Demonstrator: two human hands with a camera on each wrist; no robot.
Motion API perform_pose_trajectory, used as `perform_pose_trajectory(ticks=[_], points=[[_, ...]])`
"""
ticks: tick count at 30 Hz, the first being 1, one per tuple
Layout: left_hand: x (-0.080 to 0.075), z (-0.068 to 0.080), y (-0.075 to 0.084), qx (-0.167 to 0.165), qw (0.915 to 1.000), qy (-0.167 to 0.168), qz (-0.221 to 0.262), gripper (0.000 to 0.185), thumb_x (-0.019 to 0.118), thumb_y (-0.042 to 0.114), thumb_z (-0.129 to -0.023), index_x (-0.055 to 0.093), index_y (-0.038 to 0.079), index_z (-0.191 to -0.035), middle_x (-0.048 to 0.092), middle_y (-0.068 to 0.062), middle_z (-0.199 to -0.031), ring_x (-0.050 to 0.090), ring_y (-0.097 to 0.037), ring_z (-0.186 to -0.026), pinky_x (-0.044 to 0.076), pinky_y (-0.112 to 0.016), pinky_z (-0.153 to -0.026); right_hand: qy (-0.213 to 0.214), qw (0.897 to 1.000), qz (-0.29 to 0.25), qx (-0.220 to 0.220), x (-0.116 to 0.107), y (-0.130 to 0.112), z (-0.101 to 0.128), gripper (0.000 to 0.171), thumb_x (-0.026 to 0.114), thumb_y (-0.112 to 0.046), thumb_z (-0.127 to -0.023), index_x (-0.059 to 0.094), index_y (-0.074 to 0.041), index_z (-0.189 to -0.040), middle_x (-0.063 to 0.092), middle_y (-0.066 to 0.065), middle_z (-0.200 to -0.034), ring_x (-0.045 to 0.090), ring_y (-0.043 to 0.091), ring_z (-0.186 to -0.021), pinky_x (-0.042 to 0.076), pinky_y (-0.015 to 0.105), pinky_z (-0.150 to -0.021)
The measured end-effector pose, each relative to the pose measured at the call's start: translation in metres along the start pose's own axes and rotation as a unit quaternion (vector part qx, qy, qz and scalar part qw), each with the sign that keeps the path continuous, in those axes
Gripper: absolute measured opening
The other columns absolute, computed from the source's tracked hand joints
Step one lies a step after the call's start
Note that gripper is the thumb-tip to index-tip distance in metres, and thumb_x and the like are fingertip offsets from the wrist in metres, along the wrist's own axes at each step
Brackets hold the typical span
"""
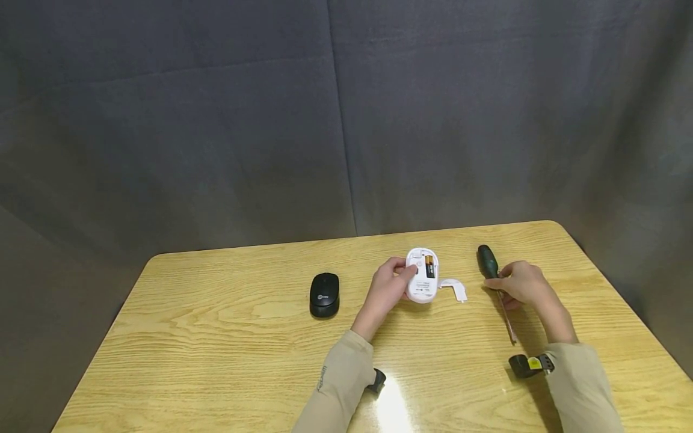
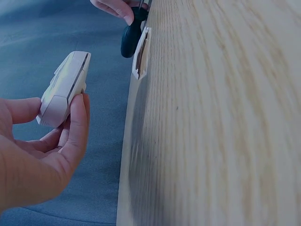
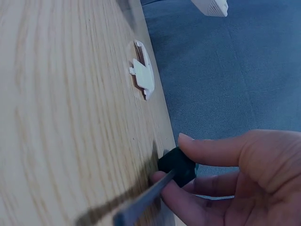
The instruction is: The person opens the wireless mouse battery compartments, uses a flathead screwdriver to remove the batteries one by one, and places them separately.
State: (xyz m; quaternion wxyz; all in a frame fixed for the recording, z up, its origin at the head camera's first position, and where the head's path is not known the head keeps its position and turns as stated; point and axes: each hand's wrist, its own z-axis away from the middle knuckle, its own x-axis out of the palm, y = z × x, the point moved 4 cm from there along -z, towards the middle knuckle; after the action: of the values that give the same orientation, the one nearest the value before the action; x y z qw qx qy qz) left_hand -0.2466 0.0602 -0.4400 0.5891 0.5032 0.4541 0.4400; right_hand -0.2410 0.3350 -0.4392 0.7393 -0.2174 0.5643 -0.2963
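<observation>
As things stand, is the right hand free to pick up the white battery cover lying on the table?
Probably not yet: the right hand grips the screwdriver. The cover lies bare on the table between both hands, with nothing on it or in the way.

Two mice: one white (image 1: 421, 275), one black (image 1: 324, 294); one screwdriver (image 1: 494, 278); seemingly one battery (image 1: 430, 266).

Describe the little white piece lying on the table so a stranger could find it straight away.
On the wooden table, look between the two hands. Just right of the white mouse lies a battery cover, small, flat and white, smaller than everything around it.
</observation>
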Motion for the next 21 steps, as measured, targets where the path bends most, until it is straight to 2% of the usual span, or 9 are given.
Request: perform_pose_trajectory(ticks=[6,12,15,18,21], points=[[0.001,0.000,-0.001,-0.001,1.0000,0.001,-0.004,0.033,0.063,0.020,-0.102,0.064,-0.004,-0.124,0.059,-0.006,-0.096,0.056,-0.011,-0.075,0.057,-0.029,-0.063,0.002,0.999,-0.036,-0.002,0.000,0.003,0.000,0.038,0.065,-0.012,-0.100,0.058,0.024,-0.110,0.066,0.021,-0.082,0.072,0.023,-0.062,0.062,0.036,-0.058],[0.001,0.000,-0.001,0.000,1.0000,-0.001,-0.006,0.032,0.063,0.020,-0.102,0.065,-0.004,-0.124,0.060,-0.006,-0.096,0.056,-0.011,-0.075,0.057,-0.030,-0.063,0.003,0.993,-0.115,0.001,0.000,-0.001,0.000,0.036,0.059,-0.010,-0.104,0.053,0.023,-0.116,0.068,0.021,-0.089,0.073,0.019,-0.069,0.063,0.035,-0.065],[0.001,0.000,-0.001,0.000,1.0000,-0.001,-0.008,0.032,0.063,0.020,-0.102,0.065,-0.004,-0.124,0.060,-0.006,-0.096,0.056,-0.011,-0.075,0.058,-0.031,-0.063,0.015,0.986,-0.167,-0.013,-0.003,-0.005,0.000,0.042,0.057,-0.013,-0.106,0.049,0.024,-0.124,0.068,0.019,-0.096,0.073,0.016,-0.073,0.063,0.032,-0.069],[0.000,0.000,0.000,-0.003,0.9999,-0.001,-0.010,0.033,0.063,0.021,-0.103,0.064,-0.004,-0.124,0.060,-0.006,-0.096,0.056,-0.011,-0.075,0.058,-0.030,-0.064,0.027,0.974,-0.220,-0.037,-0.007,-0.010,0.000,0.050,0.055,-0.016,-0.108,0.042,0.026,-0.133,0.068,0.010,-0.097,0.073,0.012,-0.076,0.063,0.030,-0.072],[0.001,0.000,0.000,-0.004,0.9999,-0.001,-0.011,0.033,0.063,0.021,-0.102,0.064,-0.004,-0.124,0.060,-0.006,-0.096,0.057,-0.011,-0.076,0.058,-0.030,-0.064,0.034,0.955,-0.287,-0.063,-0.010,-0.017,0.002,0.052,0.055,-0.014,-0.108,0.037,0.025,-0.136,0.068,-0.001,-0.095,0.073,0.010,-0.079,0.062,0.028,-0.075]])
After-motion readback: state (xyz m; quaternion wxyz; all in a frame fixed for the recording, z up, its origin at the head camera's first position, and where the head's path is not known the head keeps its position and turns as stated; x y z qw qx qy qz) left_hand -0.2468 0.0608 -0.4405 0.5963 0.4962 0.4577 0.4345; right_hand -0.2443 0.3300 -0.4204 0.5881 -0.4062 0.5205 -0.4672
